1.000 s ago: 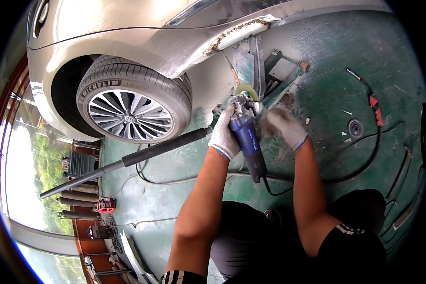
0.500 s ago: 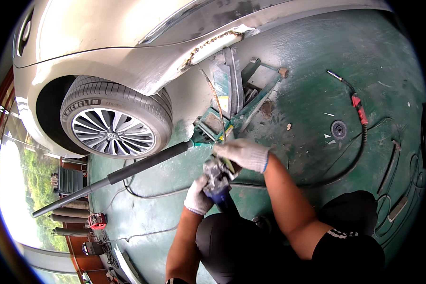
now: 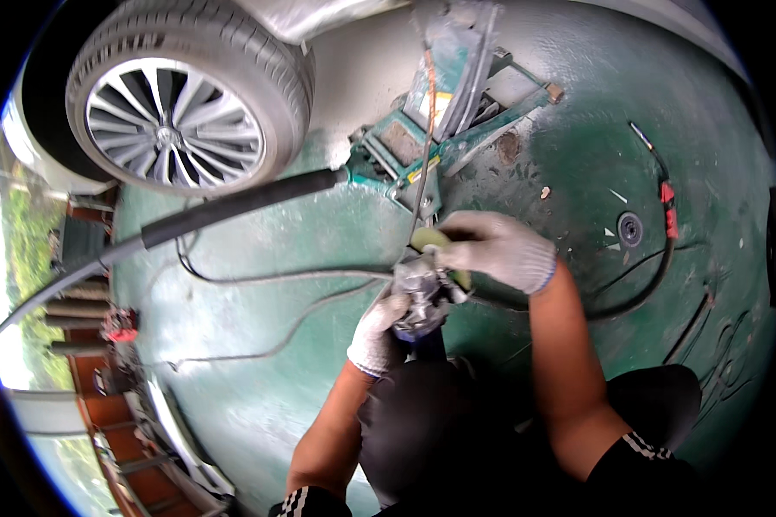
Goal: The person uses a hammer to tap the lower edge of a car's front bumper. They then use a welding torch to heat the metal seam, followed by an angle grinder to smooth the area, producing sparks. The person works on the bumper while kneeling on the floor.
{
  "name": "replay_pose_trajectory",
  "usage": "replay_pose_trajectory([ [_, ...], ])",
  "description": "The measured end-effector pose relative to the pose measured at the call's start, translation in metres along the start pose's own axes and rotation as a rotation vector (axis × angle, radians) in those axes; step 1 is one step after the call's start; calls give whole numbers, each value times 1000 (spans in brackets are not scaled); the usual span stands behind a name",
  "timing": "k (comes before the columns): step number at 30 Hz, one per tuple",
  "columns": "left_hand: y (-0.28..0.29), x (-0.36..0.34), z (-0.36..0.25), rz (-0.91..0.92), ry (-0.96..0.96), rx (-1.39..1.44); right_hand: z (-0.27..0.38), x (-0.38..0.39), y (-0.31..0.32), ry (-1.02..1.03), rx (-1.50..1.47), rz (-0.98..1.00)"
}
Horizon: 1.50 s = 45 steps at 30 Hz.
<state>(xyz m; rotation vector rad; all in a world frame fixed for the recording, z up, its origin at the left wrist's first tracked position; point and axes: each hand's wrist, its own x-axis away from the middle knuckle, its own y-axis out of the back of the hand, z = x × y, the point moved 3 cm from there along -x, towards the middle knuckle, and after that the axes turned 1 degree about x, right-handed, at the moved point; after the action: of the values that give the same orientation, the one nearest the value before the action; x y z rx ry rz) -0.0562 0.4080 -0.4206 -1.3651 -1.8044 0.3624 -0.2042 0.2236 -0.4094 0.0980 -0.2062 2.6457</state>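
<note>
In front of my knees, an angle grinder (image 3: 420, 297) with a silver head and dark blue body is held upright. My left hand (image 3: 378, 336), in a white knit glove, is closed round it just below the head. A yellow-green grinding disc (image 3: 428, 239) shows at the top of the grinder. My right hand (image 3: 507, 250), gloved too, reaches across from the right with thumb and fingers closed on the disc; part of the disc is hidden behind them. The grinder's lower body disappears against my dark trousers.
Ahead stands a green floor jack (image 3: 397, 146), its long padded handle (image 3: 241, 209) slanting left past the car wheel (image 3: 177, 129). A red-handled torch (image 3: 669, 208) and its black hose lie right, near a dark round disc (image 3: 630, 229). Cables (image 3: 284, 276) cross the green floor.
My view has tilted down, so the car's sill has left the picture. My right fingers have shifted over the grinder's disc, which shows more now. My left hand keeps its hold.
</note>
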Motion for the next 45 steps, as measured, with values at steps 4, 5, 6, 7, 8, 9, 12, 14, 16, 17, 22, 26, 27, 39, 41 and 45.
replay_pose_trajectory([
  [4, 6, -22, 33, 51, 13, -5, 0, 10, 14, -88, 40, -137],
  [5, 4, -26, 35, -15, 26, -89, 4, 9, 18, -203, 207, -110],
  [6, -3, -27, 36, -33, 86, -171, 16, 8, 24, -315, 375, -90],
  [7, -8, -31, 39, -28, 106, -174, 28, 7, 27, -348, 566, -44],
  [8, -8, -34, 46, -34, 132, -184, 42, 4, 22, -437, 674, -33],
  [9, -5, -39, 58, -14, 167, -150, 46, -2, 23, -510, 791, 55],
  [12, 0, -44, 66, 64, 194, -80, 40, -9, 17, -688, 871, 158],
  [14, 3, -40, 60, 68, 192, -30, 31, -10, 15, -750, 855, 154],
  [16, 9, -39, 59, 48, 181, -12, 27, -5, 4, -688, 820, 27],
  [17, 12, -37, 55, 34, 181, 26, 29, -5, -5, -620, 841, -19],
  [22, 27, -32, 53, 22, 166, 19, 19, 20, -37, -407, 743, -384],
  [26, 26, -30, 45, 55, 154, 130, 18, 20, -9, -200, 1162, -95],
  [27, 27, -33, 49, 65, 151, 134, 29, 10, -9, -115, 1387, 59],
  [39, 31, -34, 52, 51, 146, 91, 19, 41, -24, -523, 554, -498],
  [41, 30, -33, 50, 58, 156, 129, 30, 37, -24, -475, 686, -448],
  [45, 20, -35, 44, 86, 174, 214, 54, -26, -10, -683, 638, -90],
])
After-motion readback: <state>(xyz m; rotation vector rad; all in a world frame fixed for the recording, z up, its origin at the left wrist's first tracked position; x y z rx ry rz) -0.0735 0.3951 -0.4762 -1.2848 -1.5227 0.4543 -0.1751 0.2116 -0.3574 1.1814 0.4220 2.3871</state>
